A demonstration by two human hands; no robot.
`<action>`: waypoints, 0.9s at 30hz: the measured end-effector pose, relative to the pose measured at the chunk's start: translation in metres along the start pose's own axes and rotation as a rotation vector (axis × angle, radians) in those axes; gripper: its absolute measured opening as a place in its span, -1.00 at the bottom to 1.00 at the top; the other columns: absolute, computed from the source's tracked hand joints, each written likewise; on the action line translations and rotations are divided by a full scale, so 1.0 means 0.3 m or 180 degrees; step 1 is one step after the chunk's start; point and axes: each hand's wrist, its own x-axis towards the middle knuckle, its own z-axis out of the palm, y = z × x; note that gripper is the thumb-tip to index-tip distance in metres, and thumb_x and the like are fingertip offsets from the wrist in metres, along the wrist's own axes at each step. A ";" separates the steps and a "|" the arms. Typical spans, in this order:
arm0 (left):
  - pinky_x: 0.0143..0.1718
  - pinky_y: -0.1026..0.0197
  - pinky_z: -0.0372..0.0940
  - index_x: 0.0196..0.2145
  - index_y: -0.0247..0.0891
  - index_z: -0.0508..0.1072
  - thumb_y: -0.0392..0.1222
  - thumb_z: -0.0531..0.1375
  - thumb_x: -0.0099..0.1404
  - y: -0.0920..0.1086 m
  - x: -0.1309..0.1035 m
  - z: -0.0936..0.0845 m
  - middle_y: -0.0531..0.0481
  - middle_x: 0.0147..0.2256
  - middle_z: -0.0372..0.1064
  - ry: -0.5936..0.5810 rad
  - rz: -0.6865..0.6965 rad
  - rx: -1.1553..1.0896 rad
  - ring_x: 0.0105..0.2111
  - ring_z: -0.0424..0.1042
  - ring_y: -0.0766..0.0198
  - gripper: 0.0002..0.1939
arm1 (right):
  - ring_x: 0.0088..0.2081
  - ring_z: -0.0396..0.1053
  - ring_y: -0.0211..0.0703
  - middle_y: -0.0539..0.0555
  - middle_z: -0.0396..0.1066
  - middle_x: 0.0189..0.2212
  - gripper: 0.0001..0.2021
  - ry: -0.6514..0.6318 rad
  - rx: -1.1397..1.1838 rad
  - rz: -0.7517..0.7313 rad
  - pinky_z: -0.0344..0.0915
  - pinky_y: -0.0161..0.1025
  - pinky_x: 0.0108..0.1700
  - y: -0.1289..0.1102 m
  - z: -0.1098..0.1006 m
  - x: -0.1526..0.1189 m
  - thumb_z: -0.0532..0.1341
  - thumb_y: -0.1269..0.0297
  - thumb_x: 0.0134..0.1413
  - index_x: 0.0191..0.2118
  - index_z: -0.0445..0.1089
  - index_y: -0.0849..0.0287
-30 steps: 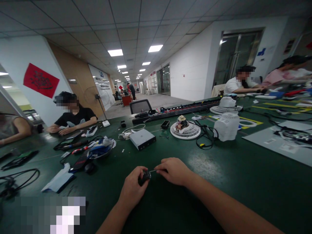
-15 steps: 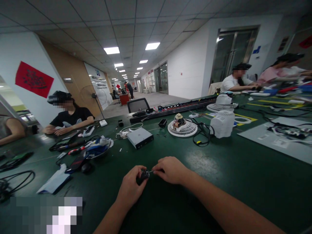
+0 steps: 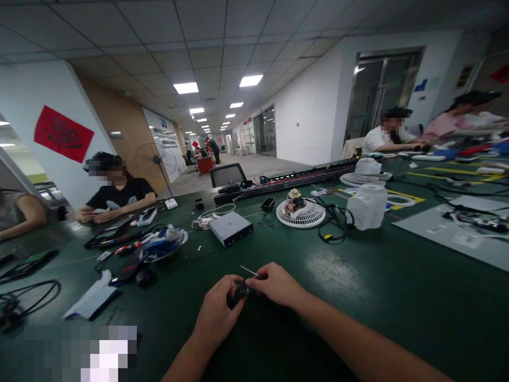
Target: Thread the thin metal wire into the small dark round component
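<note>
Near the front middle of the green table, my left hand (image 3: 220, 305) is closed around a small dark part (image 3: 237, 293) with a shiny end; its exact kind does not show. Close on its right, my right hand (image 3: 275, 285) pinches a thin metal rod (image 3: 248, 271) that looks like a screwdriver shaft. The rod points up and left, its tip free above the dark part. My right fingertips are right beside the dark part; whether they touch it I cannot tell. Beyond my hands lies a silver optical drive (image 3: 231, 228).
A white round grille with a motor (image 3: 301, 210), a white plastic housing (image 3: 366, 207) and black cables (image 3: 332, 229) lie ahead to the right. At left are a blue-and-white cloth bundle (image 3: 164, 243) and a light blue cloth (image 3: 90, 298). A person (image 3: 119, 191) sits across the left side.
The thin rod, earlier reaching from my right fingers to the dark part, now points up and left, away from it. My right fingers have come closer to my left hand.
</note>
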 end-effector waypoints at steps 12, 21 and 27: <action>-0.20 0.16 0.34 -0.45 -0.17 0.17 -0.32 0.19 0.14 -0.016 0.008 -0.002 -0.02 -0.14 0.48 -0.0222 -0.0387 0.0157 -0.16 0.47 0.16 -0.79 | -0.24 0.43 -0.05 0.09 0.47 -0.19 -0.62 0.0735 -0.1312 0.0005 0.24 -0.24 -0.32 0.025 -0.036 -0.007 0.38 0.00 -0.18 -0.21 0.52 0.05; -0.19 0.15 0.32 -0.44 -0.18 0.18 -0.30 0.19 0.14 -0.022 0.009 -0.005 -0.04 -0.14 0.47 -0.0242 -0.0348 0.0146 -0.13 0.45 0.14 -0.81 | -0.33 0.45 -0.12 0.03 0.51 -0.38 -0.85 0.0605 -0.1291 -0.0117 0.18 -0.27 -0.37 0.020 -0.054 0.001 0.27 0.13 0.04 -0.34 0.50 0.07; -0.22 0.14 0.35 -0.40 -0.19 0.24 -0.26 0.20 0.15 -0.029 0.008 -0.010 -0.06 -0.12 0.47 -0.0266 -0.0378 0.0226 -0.16 0.46 0.14 -0.86 | -0.27 0.45 -0.12 0.10 0.50 -0.30 -0.70 0.1307 -0.1478 -0.0109 0.19 -0.25 -0.26 0.045 -0.162 0.012 -0.07 0.26 0.33 -0.16 0.40 0.13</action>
